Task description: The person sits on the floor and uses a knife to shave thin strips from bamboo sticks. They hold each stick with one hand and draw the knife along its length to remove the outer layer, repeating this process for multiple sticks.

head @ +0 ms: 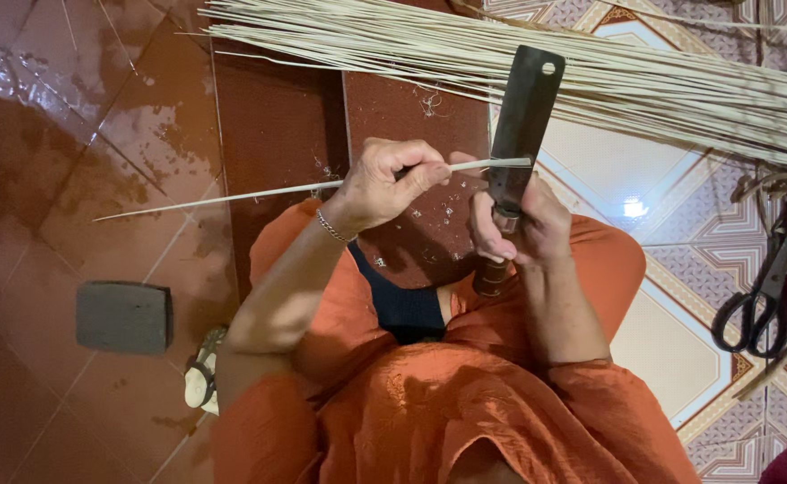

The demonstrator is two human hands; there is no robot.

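My left hand (pixel 384 182) is closed on a long thin pale bamboo strip (pixel 232 195) that runs from the far left across to the blade. My right hand (pixel 517 229) grips the dark wooden handle of a broad dark knife (pixel 521 116), its blade pointing away from me. The strip's right end rests against the blade's edge just above my right hand. Both hands are over my knees, which are covered in orange cloth.
A large bundle of pale bamboo strips (pixel 591 76) lies across the top. Black scissors (pixel 761 300) lie on the patterned tiles at right. A dark grey block (pixel 124 315) sits on the red tiles at left, near my sandalled foot (pixel 200 372).
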